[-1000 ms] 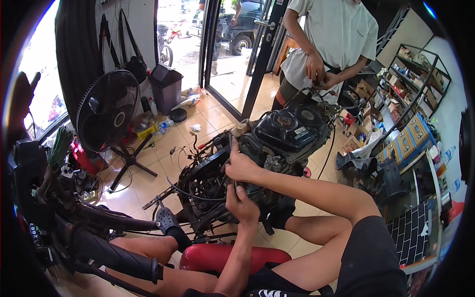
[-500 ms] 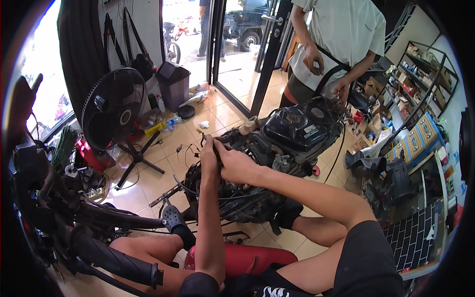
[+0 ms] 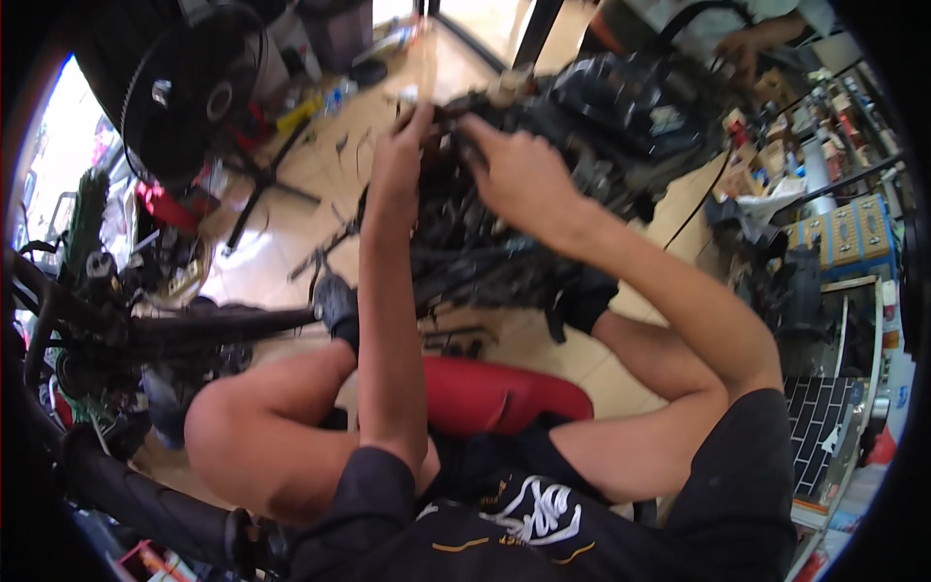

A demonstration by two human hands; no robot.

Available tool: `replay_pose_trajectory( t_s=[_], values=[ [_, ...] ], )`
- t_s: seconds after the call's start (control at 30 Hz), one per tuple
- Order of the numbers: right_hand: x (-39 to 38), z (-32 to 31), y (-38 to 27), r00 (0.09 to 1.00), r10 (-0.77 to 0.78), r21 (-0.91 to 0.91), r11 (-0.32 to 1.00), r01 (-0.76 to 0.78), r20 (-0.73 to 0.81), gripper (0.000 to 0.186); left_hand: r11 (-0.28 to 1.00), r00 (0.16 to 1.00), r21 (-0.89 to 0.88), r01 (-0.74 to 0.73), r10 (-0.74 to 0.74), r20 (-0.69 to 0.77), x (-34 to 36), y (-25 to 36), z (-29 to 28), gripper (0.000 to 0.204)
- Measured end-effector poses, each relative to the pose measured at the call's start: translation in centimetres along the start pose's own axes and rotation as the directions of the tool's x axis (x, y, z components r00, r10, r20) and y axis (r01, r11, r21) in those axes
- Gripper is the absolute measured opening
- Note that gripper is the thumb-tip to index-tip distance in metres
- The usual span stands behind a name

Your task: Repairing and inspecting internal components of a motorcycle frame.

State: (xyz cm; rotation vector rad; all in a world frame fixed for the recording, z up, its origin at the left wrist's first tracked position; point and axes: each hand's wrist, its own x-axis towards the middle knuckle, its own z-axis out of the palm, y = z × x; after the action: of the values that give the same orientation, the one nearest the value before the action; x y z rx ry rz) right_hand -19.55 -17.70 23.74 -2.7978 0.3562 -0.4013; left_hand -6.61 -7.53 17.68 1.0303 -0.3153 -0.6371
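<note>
Engine [image 3: 543, 194], black and greasy, sits on the tiled floor [image 3: 330, 194] just beyond the red stool [image 3: 495, 393]. Both hands reach onto its top from the stool side. The left hand [image 3: 400, 160] has its fingers up against the engine's upper edge, and the right hand [image 3: 514, 175] lies over the engine top close beside it; motion blur hides whether either is clamped on a part. A black standing fan [image 3: 189, 92] is left of the engine.
</note>
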Motion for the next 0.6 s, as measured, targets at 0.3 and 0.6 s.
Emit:
replay_pose_trajectory(
  t_s=[0.3,0.6],
  values=[
    [0.3,0.7,1.4,0.971,-0.238,-0.037,0.971,0.237,-0.002,0.02,0.967,0.974,0.117,-0.227,0.224,0.039,-1.3,-0.2,-0.7,0.035],
    [1.3,0.4,4.2,0.865,-0.49,-0.094,0.861,0.499,0.107,0.039,0.918,0.92,0.102,-0.384,0.371,0.124,-4.1,-1.0,-2.5,0.03]
  ],
)
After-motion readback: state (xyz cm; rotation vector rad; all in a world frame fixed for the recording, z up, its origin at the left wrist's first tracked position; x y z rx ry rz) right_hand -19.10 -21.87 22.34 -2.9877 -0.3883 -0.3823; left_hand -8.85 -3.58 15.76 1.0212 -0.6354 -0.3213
